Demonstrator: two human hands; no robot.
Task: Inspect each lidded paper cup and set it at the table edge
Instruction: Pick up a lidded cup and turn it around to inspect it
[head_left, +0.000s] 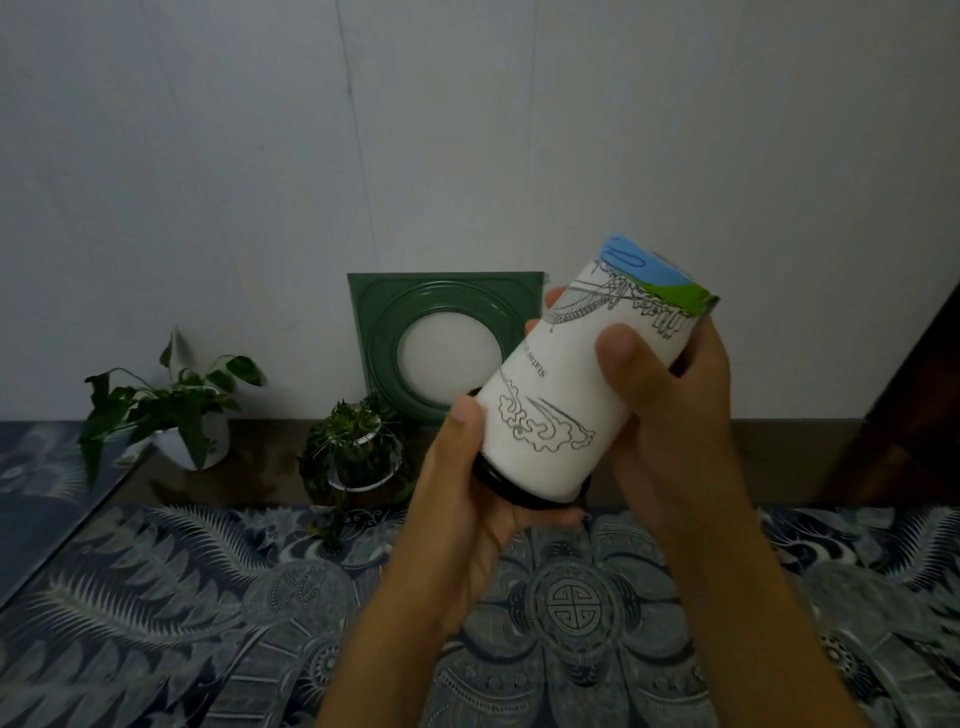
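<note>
A white paper cup (566, 395) with line drawings and a blue and green band is held up above the table, tilted, its black lid (511, 488) pointing down and towards me. My left hand (467, 499) cups the lid end from below. My right hand (660, 415) wraps the cup's side near its base, thumb on the front. Both hands are in the air, well above the patterned tablecloth (208, 613). No other cup is in view.
Two small potted plants (171, 410) (358, 447) stand at the far side of the table by the white wall. A green square frame with a round white centre (441, 343) leans on the wall. Dark furniture (919, 415) stands at the right.
</note>
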